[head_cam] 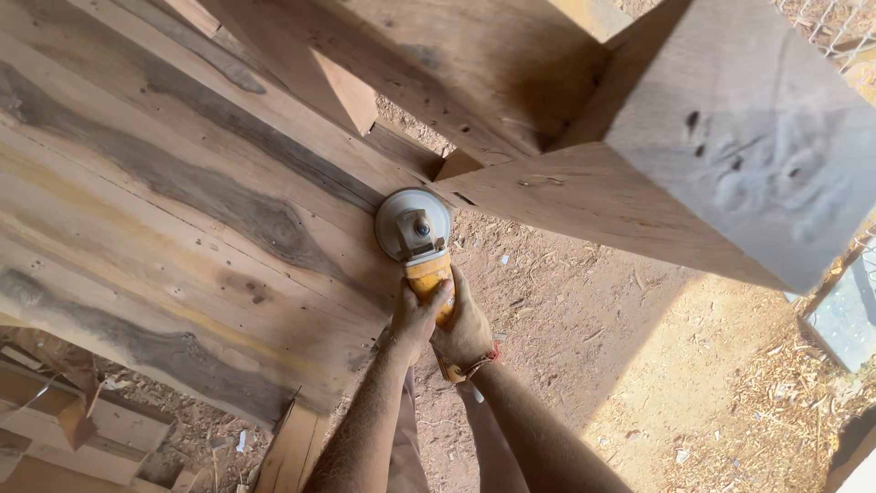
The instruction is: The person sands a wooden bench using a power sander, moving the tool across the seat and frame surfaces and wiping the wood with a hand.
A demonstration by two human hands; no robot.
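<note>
Both my hands grip the orange body of an angle grinder (427,272). My left hand (413,316) wraps it from the left, my right hand (468,330) from the right, with a band at that wrist. The grinder's round grey disc (412,224) lies against the edge of a wide wooden panel (173,210) with dark grain streaks. The disc sits just below the spot where a thick wooden leg (693,155) joins the panel.
Reddish dirt floor (584,329) with wood shavings spreads below the hands. Loose timber offcuts (64,420) lie at the lower left. A wire fence (844,27) shows at the upper right, and a grey slab (844,310) at the right edge.
</note>
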